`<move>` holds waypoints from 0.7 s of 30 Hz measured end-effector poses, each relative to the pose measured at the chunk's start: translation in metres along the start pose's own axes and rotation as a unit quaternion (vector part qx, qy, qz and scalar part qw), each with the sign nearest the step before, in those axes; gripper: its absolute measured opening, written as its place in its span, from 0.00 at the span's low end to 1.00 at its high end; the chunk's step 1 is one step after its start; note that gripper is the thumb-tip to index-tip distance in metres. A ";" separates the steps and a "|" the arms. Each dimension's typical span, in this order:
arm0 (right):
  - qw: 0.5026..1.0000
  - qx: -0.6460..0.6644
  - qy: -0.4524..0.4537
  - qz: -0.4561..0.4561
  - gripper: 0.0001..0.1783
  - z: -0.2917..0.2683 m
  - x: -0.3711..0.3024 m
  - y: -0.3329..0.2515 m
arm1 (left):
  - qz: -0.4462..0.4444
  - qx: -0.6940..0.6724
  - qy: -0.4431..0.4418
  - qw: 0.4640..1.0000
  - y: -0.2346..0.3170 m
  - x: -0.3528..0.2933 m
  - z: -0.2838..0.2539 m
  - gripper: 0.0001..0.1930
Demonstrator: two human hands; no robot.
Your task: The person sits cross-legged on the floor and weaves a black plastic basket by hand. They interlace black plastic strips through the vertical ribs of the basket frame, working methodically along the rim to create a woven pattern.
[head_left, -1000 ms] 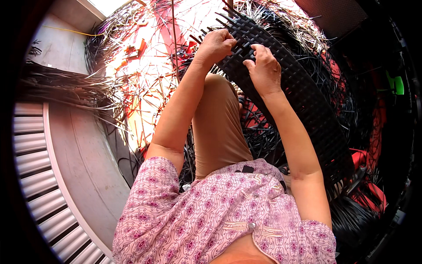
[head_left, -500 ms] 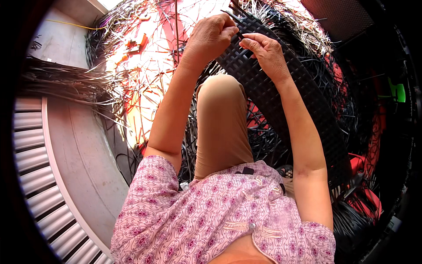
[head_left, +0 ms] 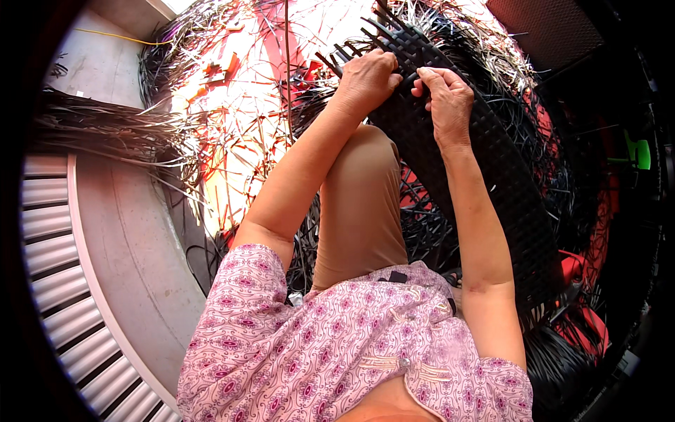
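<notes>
A long woven panel of flat black strips (head_left: 510, 211) slants from the top middle down to the lower right, past my bent knee. Loose strip ends (head_left: 344, 55) stick out at its upper left edge. Over the panel's upper part, my left hand (head_left: 367, 81) is closed, its curled fingers gripping a black strip. Just to its right, my right hand (head_left: 447, 102) pinches thumb and forefinger together on the strip between the hands. The fingertips hide most of that strip. Both hands stay close together but apart.
Tangled loose strips (head_left: 204, 141) cover the red floor around me. A thick bundle of strips (head_left: 105, 130) lies at the left, above a white slatted rack (head_left: 56, 232). A thin upright rod (head_left: 287, 70) stands ahead. Something bright green (head_left: 638, 152) shows at the right.
Both hands have shifted right and slightly down along the panel. More loose strip ends now show beside my left hand. My knee has tilted slightly to the right.
</notes>
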State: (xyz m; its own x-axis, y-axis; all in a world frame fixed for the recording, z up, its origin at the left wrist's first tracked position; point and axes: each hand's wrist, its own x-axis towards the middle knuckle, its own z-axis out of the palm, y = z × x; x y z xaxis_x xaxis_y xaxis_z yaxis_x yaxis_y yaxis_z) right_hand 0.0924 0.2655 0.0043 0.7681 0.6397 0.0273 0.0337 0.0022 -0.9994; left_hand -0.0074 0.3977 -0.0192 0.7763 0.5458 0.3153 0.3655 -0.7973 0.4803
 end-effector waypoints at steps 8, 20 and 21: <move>0.990 -0.141 0.002 -0.030 0.11 -0.003 -0.001 0.003 | -0.002 0.013 0.000 1.000 -0.003 0.007 0.007 0.12; 0.977 -0.210 -0.010 -0.030 0.11 0.000 0.002 0.005 | -0.052 -0.079 0.036 0.995 0.004 0.001 0.007 0.11; 0.971 -0.236 -0.010 -0.045 0.11 0.000 0.004 0.009 | -0.052 -0.073 0.032 0.995 0.004 0.002 0.008 0.11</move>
State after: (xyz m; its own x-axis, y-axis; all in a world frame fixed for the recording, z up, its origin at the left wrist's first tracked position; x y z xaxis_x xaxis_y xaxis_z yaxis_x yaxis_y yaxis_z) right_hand 0.0963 0.2682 -0.0042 0.7355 0.6687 0.1091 0.3936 -0.2905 -0.8722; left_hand -0.0004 0.3937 -0.0238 0.7016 0.6431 0.3070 0.3607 -0.6920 0.6253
